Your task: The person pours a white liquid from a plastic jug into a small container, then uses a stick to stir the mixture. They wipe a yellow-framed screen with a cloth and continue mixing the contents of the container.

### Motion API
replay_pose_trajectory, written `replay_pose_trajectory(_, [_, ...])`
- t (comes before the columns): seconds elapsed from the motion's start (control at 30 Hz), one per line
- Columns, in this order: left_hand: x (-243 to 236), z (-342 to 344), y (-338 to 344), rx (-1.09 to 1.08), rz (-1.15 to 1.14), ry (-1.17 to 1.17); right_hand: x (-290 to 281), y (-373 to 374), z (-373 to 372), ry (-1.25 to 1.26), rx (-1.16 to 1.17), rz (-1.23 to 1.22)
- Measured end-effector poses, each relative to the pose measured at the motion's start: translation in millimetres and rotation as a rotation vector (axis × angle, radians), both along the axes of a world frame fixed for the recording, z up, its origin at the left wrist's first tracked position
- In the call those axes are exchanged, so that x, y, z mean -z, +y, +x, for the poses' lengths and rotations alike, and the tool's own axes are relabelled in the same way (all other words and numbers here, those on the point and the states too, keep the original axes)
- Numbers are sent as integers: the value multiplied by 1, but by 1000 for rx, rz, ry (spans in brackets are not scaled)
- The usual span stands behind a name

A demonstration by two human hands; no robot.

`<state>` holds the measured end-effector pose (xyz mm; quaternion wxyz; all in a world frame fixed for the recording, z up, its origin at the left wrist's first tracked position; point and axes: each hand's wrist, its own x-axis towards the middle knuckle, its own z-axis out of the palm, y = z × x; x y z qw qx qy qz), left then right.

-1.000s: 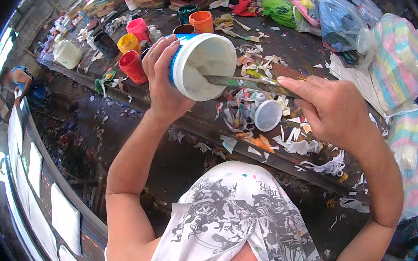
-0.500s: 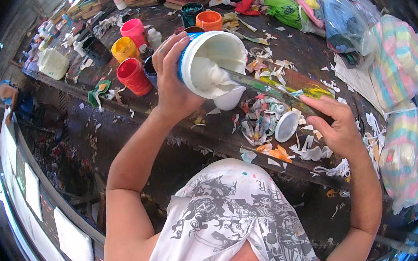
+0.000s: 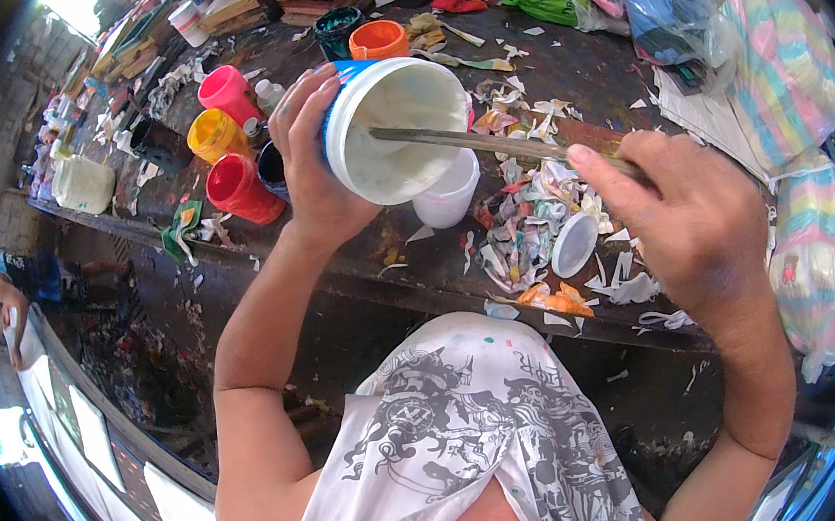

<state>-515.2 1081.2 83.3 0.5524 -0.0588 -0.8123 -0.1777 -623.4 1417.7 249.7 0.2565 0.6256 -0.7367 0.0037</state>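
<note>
My left hand (image 3: 310, 160) is wrapped round the outside of a blue-and-white tub (image 3: 335, 153), tilted so that its mouth faces me. Thick white paint coats the inside. A flat stick (image 3: 501, 140) slants into the mouth, its far end in the white paint. The stick's other end is gripped in my right hand (image 3: 699, 208), thumb laid along it. Just below the tub, a smaller white plastic cup (image 3: 450, 197) stands on the table. A round translucent lid (image 3: 574, 245) lies to its right among paint-stained scraps (image 3: 525, 230).
Open pots of red (image 3: 245, 190), yellow (image 3: 214, 134), pink (image 3: 227, 93) and orange (image 3: 378, 40) paint stand beyond my left hand. Stuffed plastic bags (image 3: 787, 74) line the right side. A person (image 3: 13, 284) is at the far left, near white sheets on a long surface.
The tub has shifted slightly left. My right hand has changed from a fingertip hold to a fuller grip, and the stick's far end has moved left from the white lump inside the tub.
</note>
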Motion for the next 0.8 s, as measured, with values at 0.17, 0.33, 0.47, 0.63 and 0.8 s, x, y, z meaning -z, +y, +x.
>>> replay_pose_trajectory(0.17, [-9, -8, -4, -4, -84, 53, 22, -3, 9, -218, 122, 81])
replay_pose_trajectory(0.33, [-13, -2, -3, -33, -153, 61, 53, 6, -11, -797, 56, -8])
replay_pose_trajectory(0.47, [-5, -3, -3, -15, -87, 83, 75, 21, -21, -1205, 35, -21])
replay_pose_trajectory(0.63, [2, -2, -4, 1, 21, 46, 91, 35, -27, -1454, 123, -12])
replay_pose_trajectory(0.8, [18, -6, -4, -21, 162, -4, 84, 48, -32, -1546, 282, -81])
